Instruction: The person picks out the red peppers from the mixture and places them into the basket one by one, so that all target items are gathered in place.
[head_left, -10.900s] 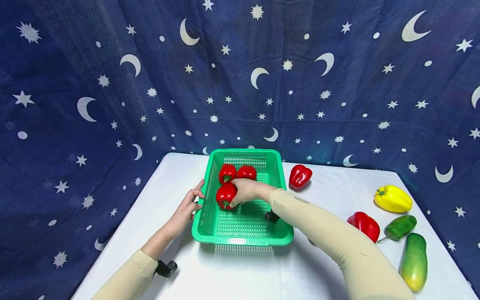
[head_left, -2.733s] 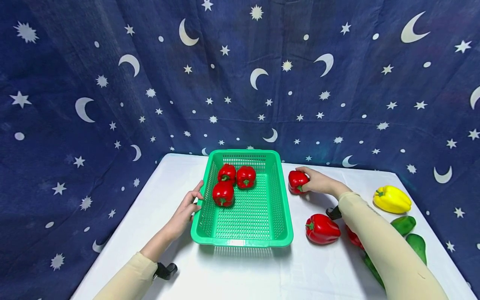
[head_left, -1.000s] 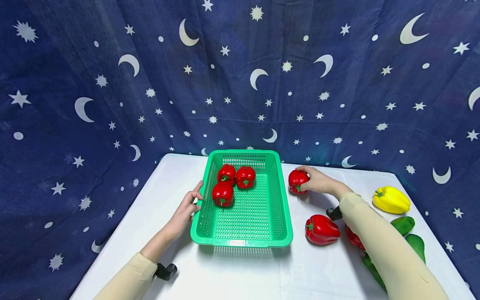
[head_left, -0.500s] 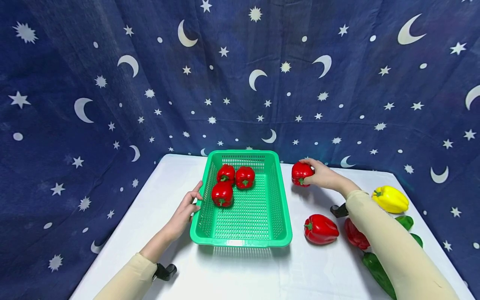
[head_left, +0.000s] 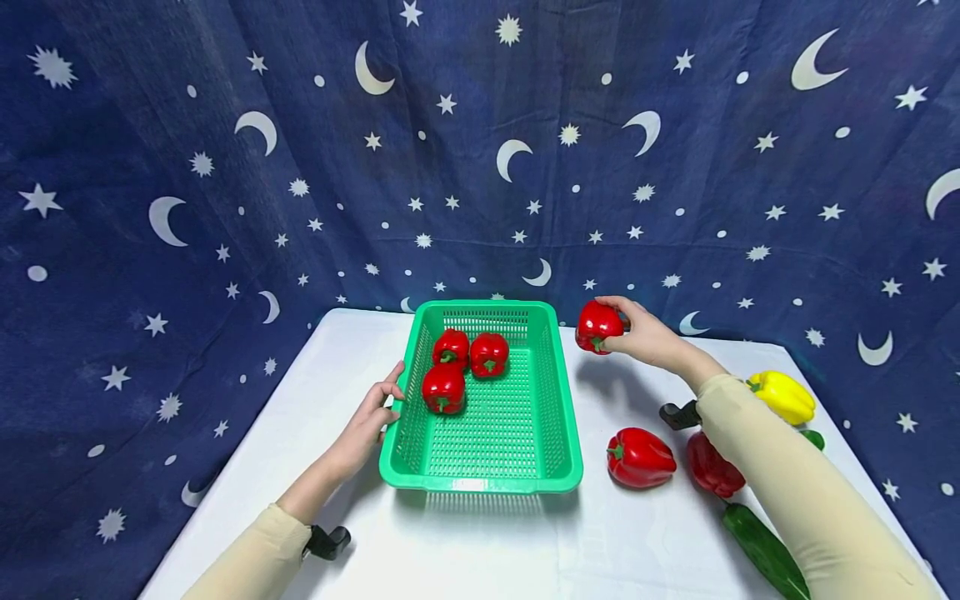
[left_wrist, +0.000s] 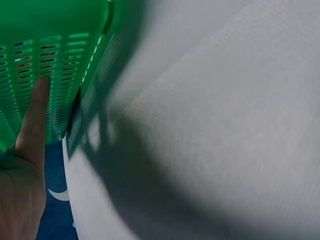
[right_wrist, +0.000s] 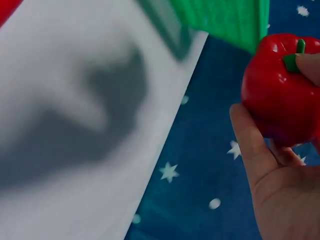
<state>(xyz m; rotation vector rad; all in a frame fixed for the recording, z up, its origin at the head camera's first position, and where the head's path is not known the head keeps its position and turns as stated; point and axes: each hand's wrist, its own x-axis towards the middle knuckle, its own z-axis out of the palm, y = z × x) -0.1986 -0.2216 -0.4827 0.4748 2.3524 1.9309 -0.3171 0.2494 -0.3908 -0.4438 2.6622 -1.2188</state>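
Note:
In the head view my right hand (head_left: 641, 337) holds a red bell pepper (head_left: 597, 327) above the table, right of the green basket (head_left: 480, 485). The right wrist view shows the thumb beside the pepper's green stem (right_wrist: 301, 47) and other fingers (right_wrist: 250, 137) supporting it from below. My left hand (head_left: 365, 429) rests against the basket's left rim, its fingers fairly straight. One finger (left_wrist: 36, 115) lies along the perforated outer wall in the left wrist view. Inside the basket, three red bell peppers (head_left: 489, 356) sit together toward the back left.
Another red bell pepper (head_left: 641, 458) lies on the white-covered table (head_left: 480, 550), right of the basket. Beyond it are a dark red pepper (head_left: 712, 467), a long green pepper (head_left: 763, 550) and a yellow bell pepper (head_left: 783, 396). The right sleeve (head_left: 810, 492) partly covers a green vegetable.
Earlier my right hand was inside the basket at a red bell pepper. It then grasped the one on the table and has lifted it. The left hand has stayed at the rim.

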